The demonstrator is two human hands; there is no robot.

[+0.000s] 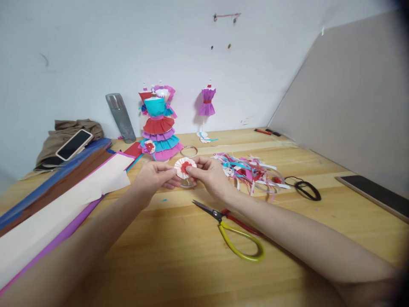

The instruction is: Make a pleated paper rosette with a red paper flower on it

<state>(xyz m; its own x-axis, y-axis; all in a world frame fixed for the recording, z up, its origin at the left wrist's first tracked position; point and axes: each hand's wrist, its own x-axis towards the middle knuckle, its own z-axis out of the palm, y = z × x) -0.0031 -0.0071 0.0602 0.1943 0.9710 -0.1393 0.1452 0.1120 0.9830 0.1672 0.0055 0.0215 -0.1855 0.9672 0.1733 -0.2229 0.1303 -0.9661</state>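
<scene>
Between both hands, above the wooden table, is a round pleated white paper rosette [180, 164] with a red flower at its centre. My left hand [157, 175] pinches its left edge. With the thumb at the red centre, my right hand [209, 172] grips the right side. A roll of tape, partly hidden, lies below the rosette. Scissors [220, 216] with yellow and red handles lie partly open near my right forearm. Beyond the hands stands a small dress form in a tiered paper dress [159, 125], which bears a similar rosette [149, 147] near its hem.
Long paper sheets [60, 204] cover the left side, near a phone [75, 145] and a leaning bottle [121, 118]. Paper scraps [244, 168] are heaped right of the hands. A purple-dressed form [207, 102] stands at the wall. A black loop [307, 189] and dark tablet-like slab [377, 194] lie right.
</scene>
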